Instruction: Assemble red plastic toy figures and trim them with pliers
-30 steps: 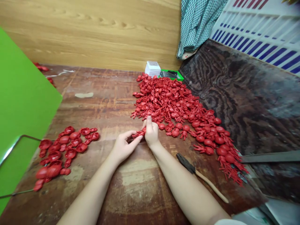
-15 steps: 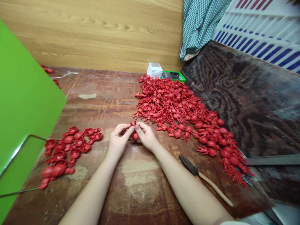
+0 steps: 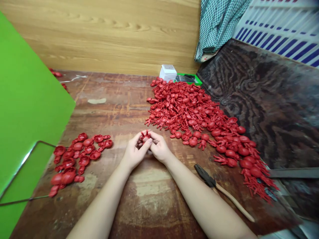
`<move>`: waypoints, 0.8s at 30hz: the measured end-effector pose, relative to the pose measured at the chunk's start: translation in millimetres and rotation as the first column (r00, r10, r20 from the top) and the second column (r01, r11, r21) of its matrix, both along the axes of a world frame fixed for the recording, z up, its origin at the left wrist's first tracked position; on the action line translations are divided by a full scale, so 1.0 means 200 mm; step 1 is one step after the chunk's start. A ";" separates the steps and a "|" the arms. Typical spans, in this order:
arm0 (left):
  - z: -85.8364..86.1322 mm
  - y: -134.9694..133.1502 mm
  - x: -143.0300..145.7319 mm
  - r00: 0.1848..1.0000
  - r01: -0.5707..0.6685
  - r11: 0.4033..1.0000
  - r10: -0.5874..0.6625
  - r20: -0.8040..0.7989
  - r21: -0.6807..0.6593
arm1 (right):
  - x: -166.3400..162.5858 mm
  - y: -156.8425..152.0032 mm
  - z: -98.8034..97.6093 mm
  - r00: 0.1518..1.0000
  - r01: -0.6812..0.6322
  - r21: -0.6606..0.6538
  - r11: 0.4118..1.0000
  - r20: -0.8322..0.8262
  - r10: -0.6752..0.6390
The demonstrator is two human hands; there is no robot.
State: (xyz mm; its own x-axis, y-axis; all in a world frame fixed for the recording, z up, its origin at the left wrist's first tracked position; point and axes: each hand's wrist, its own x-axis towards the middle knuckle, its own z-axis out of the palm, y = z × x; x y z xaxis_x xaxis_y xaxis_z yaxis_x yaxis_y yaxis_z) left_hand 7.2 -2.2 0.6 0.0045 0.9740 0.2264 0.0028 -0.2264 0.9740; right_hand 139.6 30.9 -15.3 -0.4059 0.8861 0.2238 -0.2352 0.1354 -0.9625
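**Both hands pinching one red piece, table centre**

The left hand (image 3: 134,153) and the right hand (image 3: 159,149) are meeting fingertip to fingertip over the middle of the worn brown table (image 3: 149,199). Between them they are gripping a small red piece (image 3: 145,134). The thumbs and forefingers of both hands are closing around it, and the other fingers are curling in underneath. The piece is poking up from the fingertips just above the tabletop. Its exact shape is too small to tell. Both forearms are reaching in from the near edge.

Surroundings:
- A large heap of red parts (image 3: 194,113) is lying beyond and to the right of the hands. It is spreading from the far wall down along the right side. Its nearest pieces are lying near the fingers but apart from them.
- A smaller cluster of red cup-shaped pieces (image 3: 77,156) is lying to the left, well apart from the hands, beside a green board (image 3: 27,109).
- A thin metal frame (image 3: 32,145) is showing against the green board's lower part.
- A hammer (image 3: 224,196) with a pale wooden handle is lying on the table just beside the right forearm, its dark head pointing toward the hands.
- A white box (image 3: 168,72) and a green tray (image 3: 191,78) are sitting at the far end of the heap, against the wood-panel wall (image 3: 112,33).
- A dark patterned board (image 3: 269,99) is covering the right side, with a checked cloth (image 3: 216,23) hanging at its far corner.
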 end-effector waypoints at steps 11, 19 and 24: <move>-0.03 0.02 0.00 0.999 -0.018 0.998 0.020 0.040 -0.058 | -0.02 -0.01 0.00 0.988 0.153 0.023 0.988 0.021 -0.154; -0.05 0.03 -0.01 0.986 0.093 0.977 -0.064 0.153 -0.190 | 0.05 0.07 0.01 0.919 0.387 0.099 0.917 0.034 -0.392; -0.05 0.02 -0.01 0.994 -0.001 0.990 0.017 0.107 -0.142 | 0.05 0.07 0.00 0.947 0.320 0.025 0.947 -0.016 -0.320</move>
State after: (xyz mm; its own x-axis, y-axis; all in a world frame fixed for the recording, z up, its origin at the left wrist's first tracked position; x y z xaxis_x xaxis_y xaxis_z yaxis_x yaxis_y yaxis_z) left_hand 6.0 2.1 -10.1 -0.0212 0.9962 0.0848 -0.1027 -0.0866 0.9909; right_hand 149.0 44.5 -15.2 -0.0990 0.9624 0.2528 -0.1866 0.2316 -0.9548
